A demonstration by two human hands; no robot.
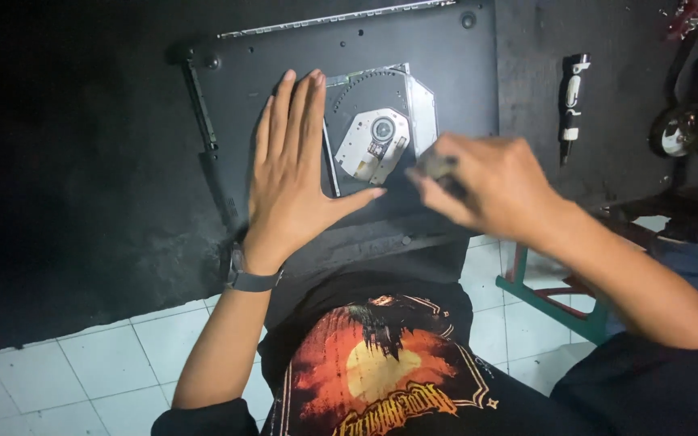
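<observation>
left hand [288, 173] lies flat, fingers spread & straight, palm down on the underside of a dark laptop [414, 48] that sits bottom-up on a black table [82, 186]. thumb sticks out to the right, tip touching the near edge of the optical drive [381, 129]. nothing gripped in that hand, just pressing on the case. grey watch [248, 278] on the wrist.

optical drive is set in the laptop base, just right of the left hand's fingers, silver tray & round hub facing up, w/ part of the metal frame showing on its right side.

right hand [490, 182] is at the drive's near right corner, fingers curled around a small dark tool [439, 167]; blurred, so can't tell what kind of tool or exactly where its tip sits.

further right on the table, well apart from both hands, a black & white screwdriver [573, 101] lies lengthwise. white tiled floor [123, 363] below the table edge.
</observation>
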